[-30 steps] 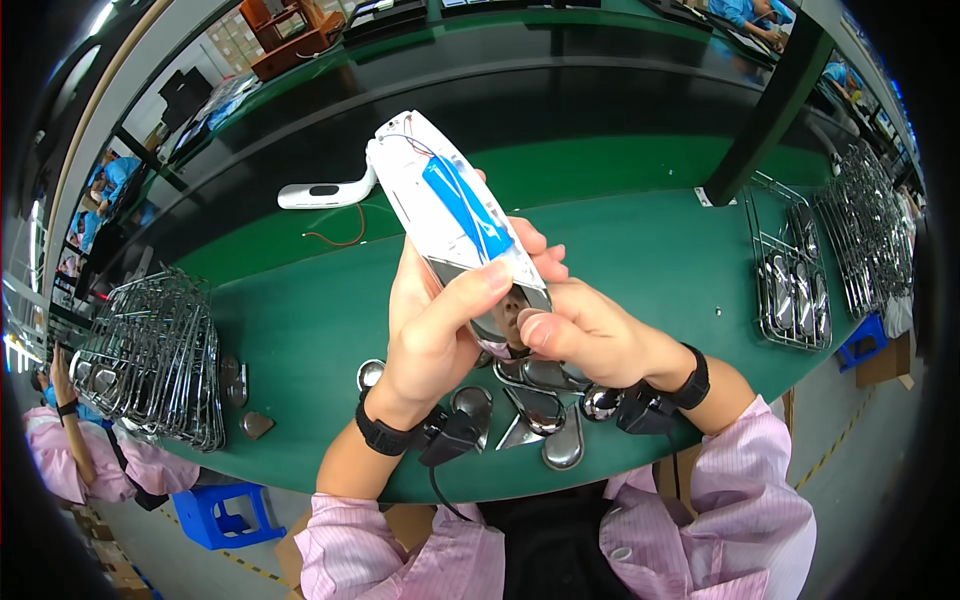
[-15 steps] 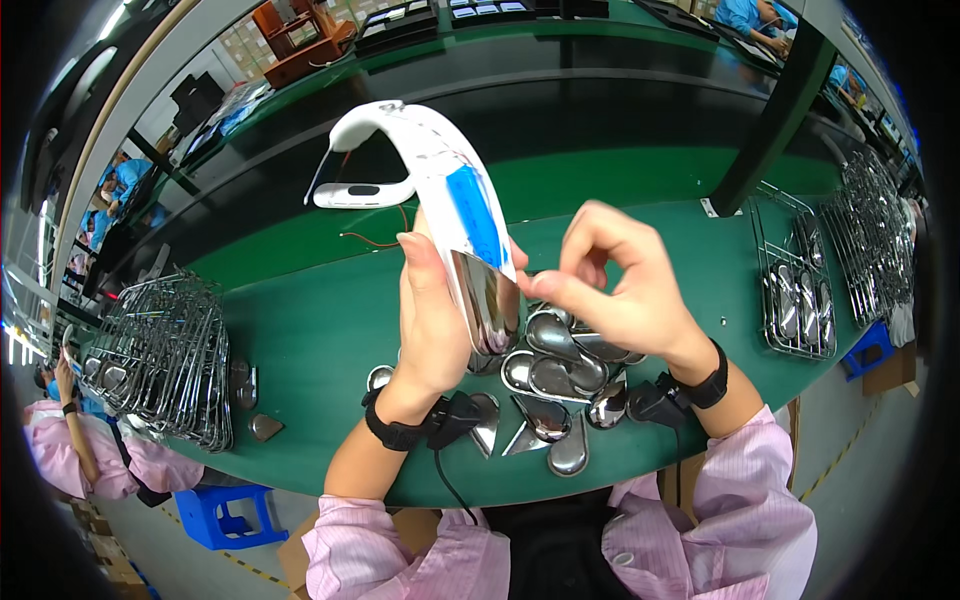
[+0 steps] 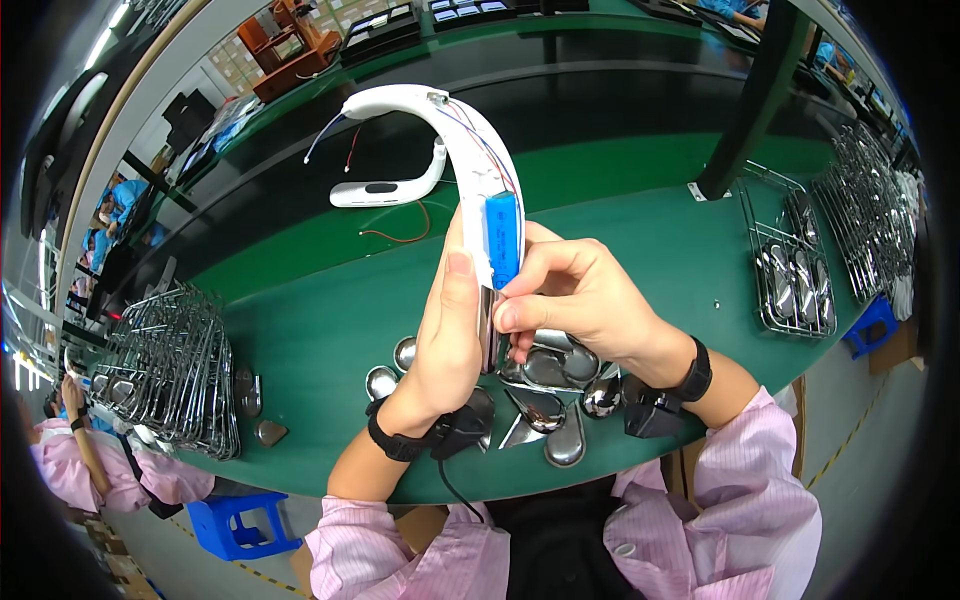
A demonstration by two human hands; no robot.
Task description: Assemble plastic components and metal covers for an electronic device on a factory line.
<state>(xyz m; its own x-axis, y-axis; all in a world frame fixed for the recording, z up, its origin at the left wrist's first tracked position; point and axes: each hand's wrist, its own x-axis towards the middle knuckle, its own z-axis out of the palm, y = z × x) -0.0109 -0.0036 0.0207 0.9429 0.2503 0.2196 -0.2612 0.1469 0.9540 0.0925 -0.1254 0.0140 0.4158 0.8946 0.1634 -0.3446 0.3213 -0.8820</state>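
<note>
My left hand is closed round the lower end of a white curved neckband, its thumb lying along the side. A blue cylindrical battery sits in the open shell, with thin red and blue wires above it. Below it is a shiny silver cover, mostly hidden by my fingers. My right hand pinches the neckband's edge just under the battery, thumb and index finger together. Whether something small is between those fingertips cannot be seen. Loose wires hang from the band's far end.
Several teardrop-shaped silver covers lie on the green table beneath my hands. Wire racks stand at the left; another wire basket with silver covers is at the right, near a dark post. Other people work farther off.
The neckband has turned so its open side with the battery and wires shows more, and the silver cover is seen edge-on. My right hand has moved left and down onto it.
</note>
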